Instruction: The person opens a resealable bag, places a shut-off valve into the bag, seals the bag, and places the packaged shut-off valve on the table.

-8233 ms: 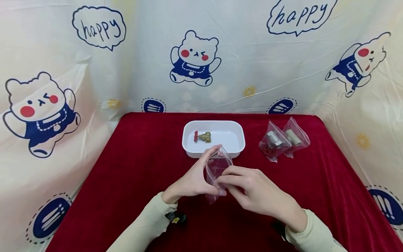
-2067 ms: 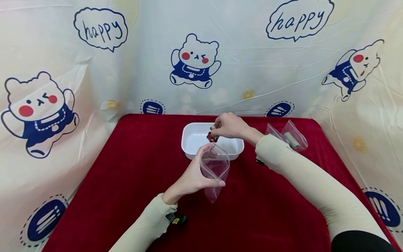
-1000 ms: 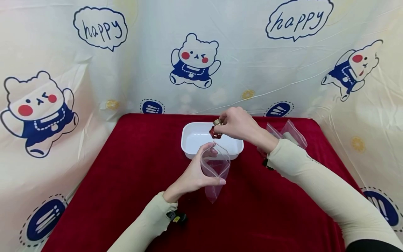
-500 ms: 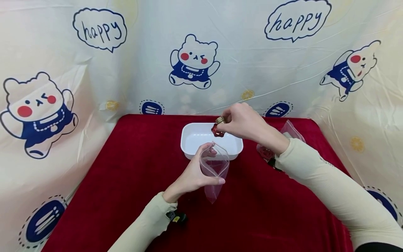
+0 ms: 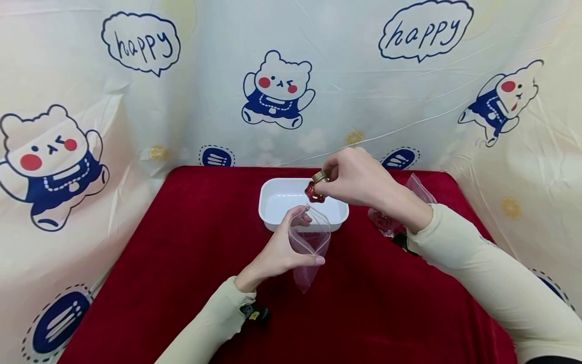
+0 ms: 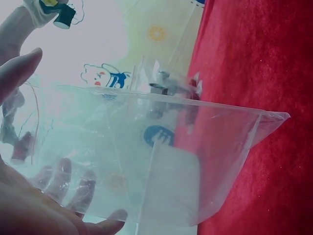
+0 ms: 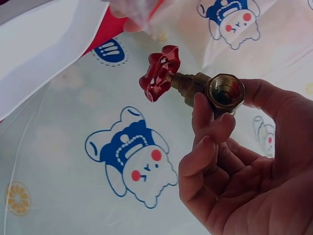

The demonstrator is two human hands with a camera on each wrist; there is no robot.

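Observation:
My left hand (image 5: 278, 255) holds a clear zip-lock bag (image 5: 309, 245) by its mouth, which is spread apart between thumb and fingers. In the left wrist view the clear bag (image 6: 127, 132) hangs slack, and my fingers show through it. My right hand (image 5: 361, 179) pinches a brass valve (image 7: 193, 88) by its body. Its red handwheel (image 5: 313, 193) points down toward the bag's mouth, a little above it and apart from it. In the right wrist view one threaded port of the valve faces the camera.
Behind the bag stands a white plastic tray (image 5: 268, 220) on the red cloth (image 5: 195, 263). At the right, partly behind my right forearm, lie bagged parts (image 5: 384, 221) and another clear bag (image 5: 420, 188). A printed curtain (image 5: 336, 91) surrounds the table.
The valve, lying in the tray in the oldest frame, is now in my right hand. Over the last second that hand has shifted slightly to the right. The left hand stays nearly still.

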